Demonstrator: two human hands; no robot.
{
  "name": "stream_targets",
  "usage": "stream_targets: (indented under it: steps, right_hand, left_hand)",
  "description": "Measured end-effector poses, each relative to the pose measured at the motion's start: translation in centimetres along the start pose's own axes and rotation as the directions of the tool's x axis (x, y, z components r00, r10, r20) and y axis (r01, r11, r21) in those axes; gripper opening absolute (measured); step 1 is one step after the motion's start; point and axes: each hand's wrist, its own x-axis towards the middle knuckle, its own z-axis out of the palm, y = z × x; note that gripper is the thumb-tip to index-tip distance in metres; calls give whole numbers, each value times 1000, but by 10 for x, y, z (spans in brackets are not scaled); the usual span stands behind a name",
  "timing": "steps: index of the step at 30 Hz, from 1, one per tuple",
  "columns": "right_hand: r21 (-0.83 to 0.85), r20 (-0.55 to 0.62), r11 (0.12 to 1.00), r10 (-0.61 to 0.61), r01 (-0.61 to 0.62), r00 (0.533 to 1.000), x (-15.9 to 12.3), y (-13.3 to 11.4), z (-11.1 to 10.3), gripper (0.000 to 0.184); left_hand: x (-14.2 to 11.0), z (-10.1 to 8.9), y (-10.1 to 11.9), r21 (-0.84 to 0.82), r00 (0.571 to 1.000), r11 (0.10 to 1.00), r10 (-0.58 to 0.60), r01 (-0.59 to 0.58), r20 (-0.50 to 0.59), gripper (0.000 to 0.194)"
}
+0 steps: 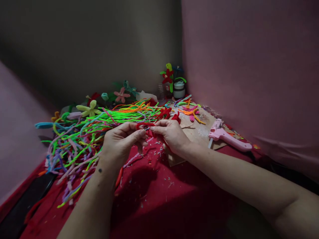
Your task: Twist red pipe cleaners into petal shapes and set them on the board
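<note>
Between my two hands, over the near side of the table, is a red pipe cleaner (145, 125) bent into a loop. My left hand (124, 137) pinches its left part between thumb and fingers. At the other end, the fingertips of my right hand (171, 132) close on the red pipe cleaner too. Just behind my hands lie red pipe-cleaner flowers (164, 113). A big heap of loose pipe cleaners (119, 116), mostly green with orange, pink and purple, spreads to the left of my hands.
A pink glue gun (230, 139) lies on a stained board (199, 127) at right, near an orange and pink flower (191, 112). Finished flowers (121, 95) and a lidded cup (178, 89) stand at the back. Clippings litter the red cloth (159, 189). A black flat object (30, 199) is at left.
</note>
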Motion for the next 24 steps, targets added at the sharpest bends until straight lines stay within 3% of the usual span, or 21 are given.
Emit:
stream_targets:
  steps: [9, 15, 20, 24]
  right_hand:
    - [-65, -6, 998, -9, 8, 1000, -1, 1, -2, 18]
    - [-39, -8, 999, 8, -9, 1000, 0, 4, -1, 18]
    - [4, -3, 1000, 5, -5, 1000, 0, 4, -2, 18]
    - [4, 3, 1000, 2, -2, 1000, 1, 3, -1, 22]
  left_hand:
    - [-3, 3, -9, 241, 990, 962, 116, -133, 84, 12]
    - [-3, 8, -17, 421, 986, 898, 68, -127, 152, 11]
    - [-1, 5, -13, 277, 959, 961, -80, 1, 273, 18]
    - [0, 2, -12, 137, 957, 984, -146, 115, 251, 21]
